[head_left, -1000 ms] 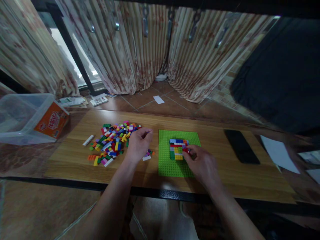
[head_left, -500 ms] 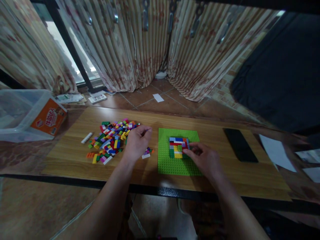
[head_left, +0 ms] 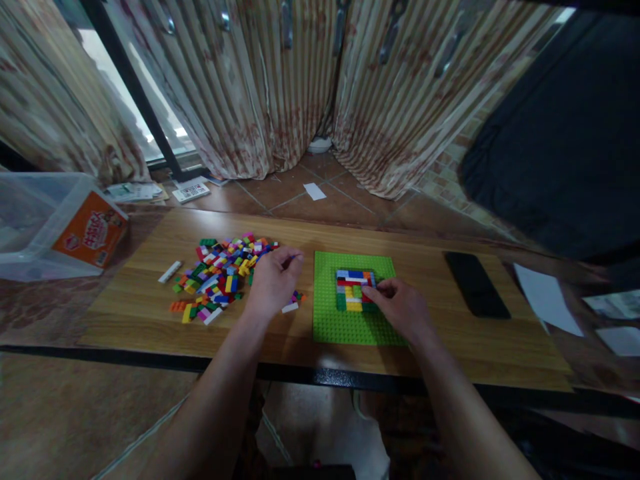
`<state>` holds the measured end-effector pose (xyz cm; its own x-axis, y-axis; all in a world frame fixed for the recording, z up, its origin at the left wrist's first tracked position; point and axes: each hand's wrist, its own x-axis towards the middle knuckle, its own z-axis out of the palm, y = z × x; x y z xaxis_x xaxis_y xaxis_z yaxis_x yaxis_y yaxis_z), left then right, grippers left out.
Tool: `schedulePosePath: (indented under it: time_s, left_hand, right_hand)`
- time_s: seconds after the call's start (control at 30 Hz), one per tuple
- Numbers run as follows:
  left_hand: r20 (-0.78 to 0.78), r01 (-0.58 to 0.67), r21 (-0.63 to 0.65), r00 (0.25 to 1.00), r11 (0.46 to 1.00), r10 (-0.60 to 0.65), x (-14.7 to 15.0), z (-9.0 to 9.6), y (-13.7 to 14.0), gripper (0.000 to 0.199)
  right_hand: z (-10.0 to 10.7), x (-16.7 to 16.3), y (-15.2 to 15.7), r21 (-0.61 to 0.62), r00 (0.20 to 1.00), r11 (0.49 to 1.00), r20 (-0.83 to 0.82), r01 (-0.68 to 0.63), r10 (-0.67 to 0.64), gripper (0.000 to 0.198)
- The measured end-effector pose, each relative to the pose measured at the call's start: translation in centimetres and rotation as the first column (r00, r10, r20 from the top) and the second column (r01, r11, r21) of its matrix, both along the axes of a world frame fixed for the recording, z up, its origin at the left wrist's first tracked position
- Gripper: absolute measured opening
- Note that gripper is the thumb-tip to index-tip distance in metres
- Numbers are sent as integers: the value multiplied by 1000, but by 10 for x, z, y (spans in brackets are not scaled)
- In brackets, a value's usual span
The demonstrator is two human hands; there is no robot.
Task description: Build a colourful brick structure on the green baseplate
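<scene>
A flat build of coloured toy building bricks (head_left: 354,305) sits on the green studded baseplate (head_left: 345,331). My right hand (head_left: 403,308) is at the build's right side, thumb and fingers closed on a building brick there; the fingers partly cover that edge. My left hand (head_left: 274,280) hovers between the loose brick pile (head_left: 220,277) and the baseplate, its fingers curled together. Whatever they may hold is too small to make out. Beneath its right side lie a few small bricks and a white brick (head_left: 289,308).
A long white brick (head_left: 170,271) lies left of the pile. Right of the baseplate rests a black phone (head_left: 477,285) on the wooden table (head_left: 140,320). A clear plastic bin (head_left: 40,267) with an orange label stands at the left; white paper (head_left: 545,300) lies beyond the right end.
My right thumb has shifted slightly up and left along the build's right side. My left hand keeps its curled pose. The whole view has tilted a little.
</scene>
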<state>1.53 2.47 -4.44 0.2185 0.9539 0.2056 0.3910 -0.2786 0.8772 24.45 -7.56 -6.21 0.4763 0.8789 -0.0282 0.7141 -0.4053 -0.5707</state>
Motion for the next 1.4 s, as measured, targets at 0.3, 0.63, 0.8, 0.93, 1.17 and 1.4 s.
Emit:
schedulePosePath:
  time_s: [0.3,0.63,0.8,0.93,1.17,1.4]
  left_hand:
    - [-47,14,-19,999,1000,-15,1,4,-7,21]
    - [-78,16,-10,997,1000,-17,-2,3,-7,21]
    - [-36,-3,-8,999,1000,3,-7,-6,1,19]
    - [59,-55,-30,997,998,57,-11,-4,7,16]
    - [182,-191,-63,963,980,199,-23,8,14,16]
    - [140,-214,-18,967,977,215,-32,1,18,18]
  right_hand:
    - [-2,0,0,-6,1000,1000,11,-25,25,37]
    - [-5,3,-1,37,999,999,-3,-34,34,41]
    - [-1,18,2,120,979,991,-203,60,-35,53]
    - [2,16,4,225,975,964,-199,140,-96,49]
    - [12,-20,2,361,973,929,-232,83,3,37]
    - [13,-48,-1,397,968,916,-197,-63,153,35]
